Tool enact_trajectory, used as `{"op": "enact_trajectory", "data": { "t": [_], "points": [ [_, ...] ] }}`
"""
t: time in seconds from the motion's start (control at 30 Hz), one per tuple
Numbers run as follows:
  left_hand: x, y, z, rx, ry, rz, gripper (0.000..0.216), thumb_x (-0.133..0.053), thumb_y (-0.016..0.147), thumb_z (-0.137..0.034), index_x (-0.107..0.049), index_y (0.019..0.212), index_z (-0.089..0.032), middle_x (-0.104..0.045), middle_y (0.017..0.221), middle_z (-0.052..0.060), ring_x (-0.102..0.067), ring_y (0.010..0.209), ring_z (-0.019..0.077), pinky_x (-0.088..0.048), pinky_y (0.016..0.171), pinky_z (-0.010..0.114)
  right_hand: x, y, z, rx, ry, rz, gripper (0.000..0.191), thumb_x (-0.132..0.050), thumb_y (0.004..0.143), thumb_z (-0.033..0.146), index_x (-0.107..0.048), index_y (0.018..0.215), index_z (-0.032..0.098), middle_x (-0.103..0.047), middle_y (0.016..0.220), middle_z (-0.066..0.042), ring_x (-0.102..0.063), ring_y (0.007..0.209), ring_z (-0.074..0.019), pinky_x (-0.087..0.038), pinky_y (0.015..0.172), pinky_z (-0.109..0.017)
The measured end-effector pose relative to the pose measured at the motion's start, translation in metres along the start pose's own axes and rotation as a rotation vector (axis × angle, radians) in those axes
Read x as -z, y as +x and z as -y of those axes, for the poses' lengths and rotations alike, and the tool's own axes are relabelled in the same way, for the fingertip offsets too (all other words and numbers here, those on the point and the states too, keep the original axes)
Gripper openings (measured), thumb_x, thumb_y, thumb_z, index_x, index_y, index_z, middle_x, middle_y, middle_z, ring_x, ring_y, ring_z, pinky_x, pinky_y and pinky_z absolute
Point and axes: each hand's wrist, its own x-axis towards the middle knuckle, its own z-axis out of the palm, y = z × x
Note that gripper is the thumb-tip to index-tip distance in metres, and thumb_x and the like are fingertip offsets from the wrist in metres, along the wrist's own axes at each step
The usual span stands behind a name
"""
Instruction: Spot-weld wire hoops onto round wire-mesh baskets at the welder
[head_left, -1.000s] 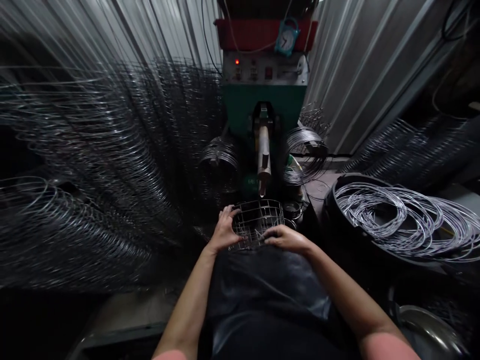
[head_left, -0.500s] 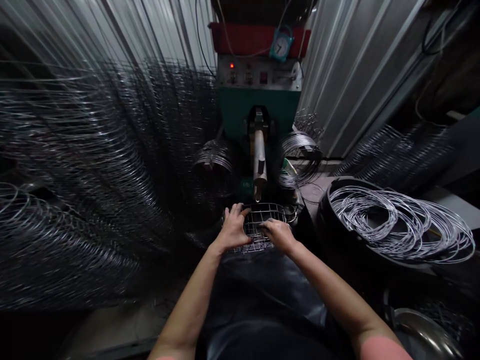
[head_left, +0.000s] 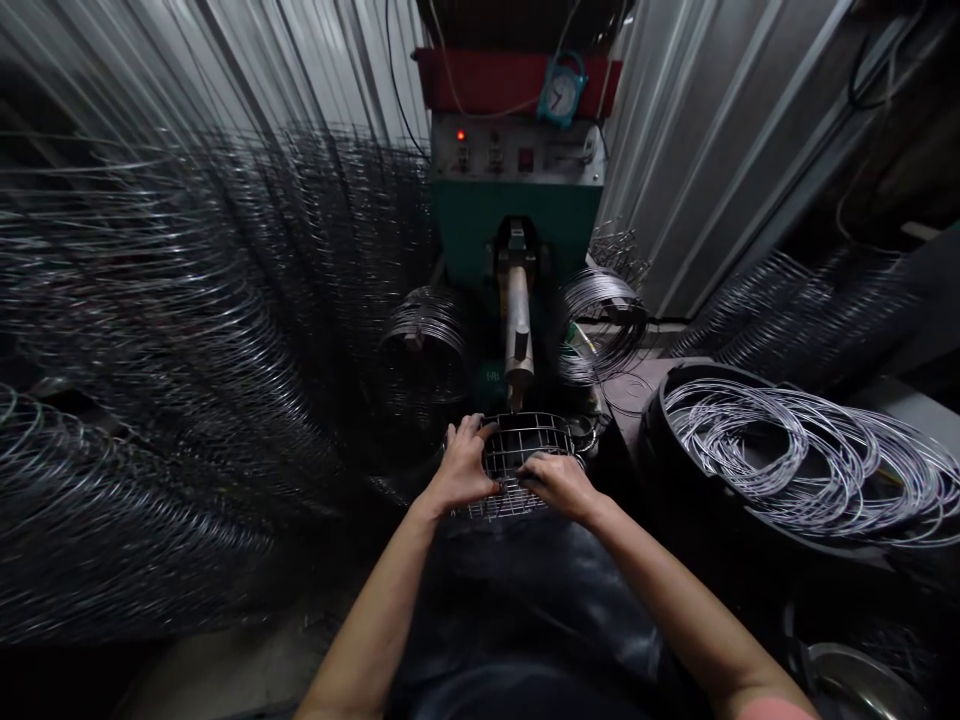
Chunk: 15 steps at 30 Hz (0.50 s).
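Observation:
A small wire mesh basket (head_left: 525,450) sits in front of me, just under the tip of the metal welding arm (head_left: 516,325) of a green machine (head_left: 517,215). My left hand (head_left: 465,468) grips the basket's left rim, fingers curled over the wire. On the near right side of the basket rests my right hand (head_left: 556,482), fingers closed on the mesh. Both forearms reach forward over my dark apron (head_left: 525,600).
Stacks of wire rings (head_left: 165,350) fill the left side. A black tub (head_left: 675,470) at the right holds loose wire hoops (head_left: 810,450). Wire coils (head_left: 604,305) hang either side of the machine. A clock (head_left: 559,92) hangs on top. Corrugated metal walls stand behind.
Both hands have drawn closer together on the basket, and it has shifted slightly forward under the welding arm's tip. The view has tilted a little.

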Motion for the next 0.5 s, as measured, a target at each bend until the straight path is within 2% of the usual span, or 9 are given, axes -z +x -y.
{"op": "enact_trajectory", "data": {
  "t": [0.3,0.5],
  "points": [
    [0.008,0.018,0.007,-0.004,-0.029,-0.012,0.092,-0.083,0.049,-0.030,-0.042,0.130,-0.017,-0.030,0.144,0.020,-0.022,0.137,0.0362,-0.014,0.111,0.058,0.012,0.016,-0.002,0.013,-0.083,-0.024,0.015,-0.058,0.088,0.022,-0.068,0.099,0.022,-0.068,0.094,-0.004,-0.064,0.085,-0.0168,-0.042,0.067,-0.023],
    [0.009,0.028,0.011,-0.013,-0.078,0.003,0.090,-0.085,0.047,-0.034,-0.046,0.128,-0.021,-0.036,0.139,0.017,-0.028,0.134,0.0356,-0.023,0.108,0.057,0.013,0.021,-0.005,-0.011,-0.112,-0.054,0.015,-0.058,0.088,0.025,-0.068,0.100,0.025,-0.068,0.097,-0.003,-0.063,0.085,-0.0164,-0.041,0.068,-0.023]
  ]
}}
